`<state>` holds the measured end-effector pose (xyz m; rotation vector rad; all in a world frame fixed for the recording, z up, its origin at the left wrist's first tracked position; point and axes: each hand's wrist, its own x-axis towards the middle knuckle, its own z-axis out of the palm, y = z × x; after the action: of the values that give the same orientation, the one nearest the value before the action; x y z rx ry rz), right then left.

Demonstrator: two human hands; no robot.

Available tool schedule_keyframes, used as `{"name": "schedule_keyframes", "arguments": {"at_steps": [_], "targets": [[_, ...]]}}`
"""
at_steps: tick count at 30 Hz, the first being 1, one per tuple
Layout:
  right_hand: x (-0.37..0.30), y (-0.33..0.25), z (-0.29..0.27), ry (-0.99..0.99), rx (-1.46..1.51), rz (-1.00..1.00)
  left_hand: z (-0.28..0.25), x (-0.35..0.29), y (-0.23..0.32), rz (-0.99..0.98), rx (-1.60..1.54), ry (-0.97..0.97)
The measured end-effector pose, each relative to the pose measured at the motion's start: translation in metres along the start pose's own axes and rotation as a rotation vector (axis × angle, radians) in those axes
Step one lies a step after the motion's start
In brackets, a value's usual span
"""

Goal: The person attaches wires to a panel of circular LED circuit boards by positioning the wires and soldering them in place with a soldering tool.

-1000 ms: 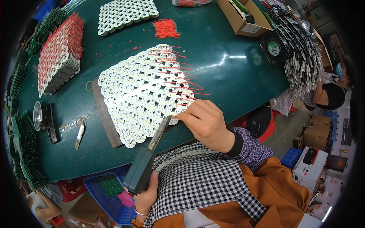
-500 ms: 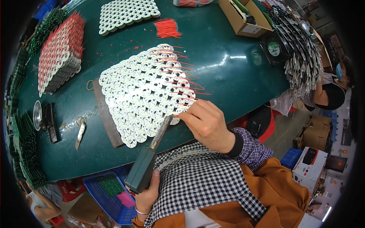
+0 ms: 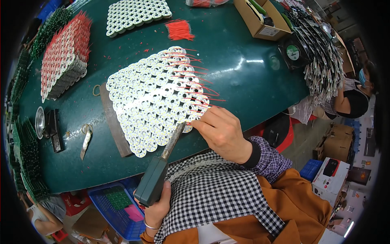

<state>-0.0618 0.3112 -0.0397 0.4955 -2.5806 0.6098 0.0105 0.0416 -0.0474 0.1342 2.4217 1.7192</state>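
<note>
In my left hand is a soldering iron with a dark green, boxy handle. Its long metal tip slants up to the near right corner of a panel of round white LED boards. My right hand is closed in a pinch at that same corner, beside the tip, on a thin red wire that the fingers mostly hide. Along the panel's right edge, several red wires stick out over the table. A flat brown bar lies under the panel's left side.
Cut red wires lie beyond the panel, near another white panel. A stack of wired panels stands at the far left. A small blade and a metal dish are nearer. A cardboard box and bundled wires occupy the far right.
My hands, the soldering iron and the panel stay almost exactly where they were. At the lower left, another person's arm has shifted slightly.
</note>
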Motion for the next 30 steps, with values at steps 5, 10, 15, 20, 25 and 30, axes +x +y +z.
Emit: {"name": "schedule_keyframes", "arguments": {"at_steps": [5, 10, 15, 20, 25, 30], "targets": [[0.002, -0.003, 0.000, -0.012, -0.020, 0.020, 0.000, -0.001, 0.000, -0.037, -0.029, 0.009], [0.002, -0.003, -0.001, -0.045, -0.033, 0.031, 0.000, 0.000, 0.002, -0.020, 0.001, 0.019], [0.002, -0.004, -0.001, -0.032, -0.016, 0.033, -0.004, -0.015, 0.005, -0.051, -0.122, 0.137], [0.001, -0.008, 0.000, -0.015, 0.053, 0.125, -0.011, -0.022, -0.002, 0.084, -0.007, 0.116], [0.002, -0.012, -0.005, 0.053, 0.045, 0.090, -0.013, -0.023, 0.003, 0.093, 0.055, 0.086], [-0.003, -0.010, 0.002, -0.011, 0.107, 0.069, -0.010, -0.021, 0.005, 0.025, 0.012, 0.065]]}}
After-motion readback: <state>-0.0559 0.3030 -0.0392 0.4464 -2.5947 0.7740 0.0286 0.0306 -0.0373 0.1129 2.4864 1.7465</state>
